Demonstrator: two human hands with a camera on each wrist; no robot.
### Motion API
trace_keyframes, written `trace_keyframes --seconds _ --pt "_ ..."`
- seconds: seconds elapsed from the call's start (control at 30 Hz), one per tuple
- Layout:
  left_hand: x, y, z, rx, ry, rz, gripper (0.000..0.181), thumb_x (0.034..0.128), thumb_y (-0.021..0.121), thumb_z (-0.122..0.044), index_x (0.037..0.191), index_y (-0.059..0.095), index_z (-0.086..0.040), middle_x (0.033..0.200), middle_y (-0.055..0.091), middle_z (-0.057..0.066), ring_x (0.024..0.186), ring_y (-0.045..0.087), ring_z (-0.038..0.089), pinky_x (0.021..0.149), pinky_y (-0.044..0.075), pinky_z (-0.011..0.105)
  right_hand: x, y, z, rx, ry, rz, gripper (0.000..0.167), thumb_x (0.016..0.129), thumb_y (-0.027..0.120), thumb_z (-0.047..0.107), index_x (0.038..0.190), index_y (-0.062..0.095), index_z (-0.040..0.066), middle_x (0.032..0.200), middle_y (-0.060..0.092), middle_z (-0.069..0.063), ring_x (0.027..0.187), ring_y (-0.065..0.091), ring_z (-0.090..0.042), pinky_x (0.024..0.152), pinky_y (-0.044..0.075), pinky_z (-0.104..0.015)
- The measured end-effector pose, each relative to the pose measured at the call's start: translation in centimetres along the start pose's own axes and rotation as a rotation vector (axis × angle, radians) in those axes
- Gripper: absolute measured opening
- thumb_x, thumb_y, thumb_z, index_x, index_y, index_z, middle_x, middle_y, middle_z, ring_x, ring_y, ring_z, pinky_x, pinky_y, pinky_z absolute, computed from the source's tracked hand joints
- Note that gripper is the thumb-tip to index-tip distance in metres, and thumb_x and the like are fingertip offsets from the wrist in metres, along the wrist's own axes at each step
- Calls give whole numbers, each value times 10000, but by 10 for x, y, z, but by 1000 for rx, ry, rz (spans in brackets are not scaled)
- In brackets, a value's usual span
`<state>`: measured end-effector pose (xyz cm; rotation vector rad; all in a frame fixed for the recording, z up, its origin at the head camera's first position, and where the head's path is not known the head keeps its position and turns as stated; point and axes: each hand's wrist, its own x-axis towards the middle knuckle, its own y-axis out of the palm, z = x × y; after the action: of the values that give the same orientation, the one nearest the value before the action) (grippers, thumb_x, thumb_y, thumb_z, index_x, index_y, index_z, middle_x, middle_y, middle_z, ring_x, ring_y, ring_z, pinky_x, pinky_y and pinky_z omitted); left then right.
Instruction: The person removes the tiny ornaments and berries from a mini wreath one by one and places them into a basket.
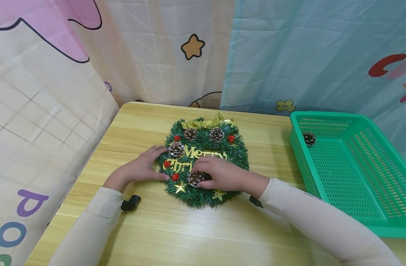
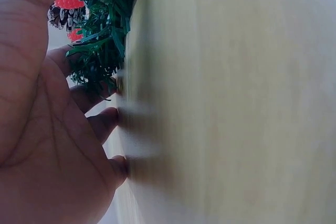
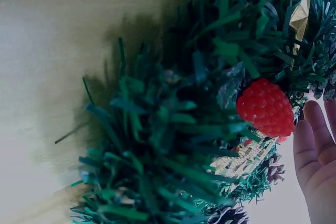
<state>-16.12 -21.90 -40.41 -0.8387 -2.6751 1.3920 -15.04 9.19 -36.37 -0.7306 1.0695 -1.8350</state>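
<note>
- Printed fabric curtains [image 1: 272, 44] in cream and pale blue hang behind a light wood-grain table [image 1: 189, 236].
- On the table, in the middle, lies a round wreath of green tinsel [image 1: 239, 159], with gold "Merry" lettering [image 1: 189, 152] across its centre, partly covered lower down by the right hand [image 1: 221, 173].
- That hand pinches a brown pine cone with whitish scale tips [image 1: 195, 179] between thumb and fingers, at the lower part of the wreath.
- At the wreath's left edge is the left hand [image 1: 140, 168], thumb and fingers spread apart; its upper fingertips come just beside another such pine cone [image 1: 176, 149].
- Two more pine cones [image 1: 217, 135] sit near the top, below a glittery gold ribbon [image 1: 204, 123].
- Bumpy red berries [image 1: 231, 138] and shiny gold stars [image 1: 181, 188] dot the greenery.
- To the right stands a green perforated plastic basket [image 1: 389, 232], one pine cone [image 1: 309, 139] inside by its left wall.
</note>
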Motion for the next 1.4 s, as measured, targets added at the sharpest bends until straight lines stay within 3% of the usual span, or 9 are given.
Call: trace_keyframes --seconds 0.57,0.9,1.4 --pt "1 -1 1 14 -6 7 1066 759 813 -547 1578 262 -142 1626 145 196 1479 62 448 1111 72 705 1 1 2 -12 5 7 304 952 686 241 1224 637 115 1230 602 2 1161 552 -157 1014 447 -326" --pt "0 -2 -1 10 14 -1 1037 778 805 -533 1570 275 -122 1618 160 211 1470 64 473 1097 61 723 2 1 1 -15 6 15 314 958 679 248 1240 640 114 1222 607 6 1152 559 -152 1009 451 -327" --pt "0 -1 -1 1 -8 9 1053 773 806 -538 1574 262 -124 1627 130 204 1480 40 450 1108 28 708 3 3 1 -18 19 30 358 959 679 255 1278 640 98 1235 597 -8 1161 553 -157 1013 448 -321"
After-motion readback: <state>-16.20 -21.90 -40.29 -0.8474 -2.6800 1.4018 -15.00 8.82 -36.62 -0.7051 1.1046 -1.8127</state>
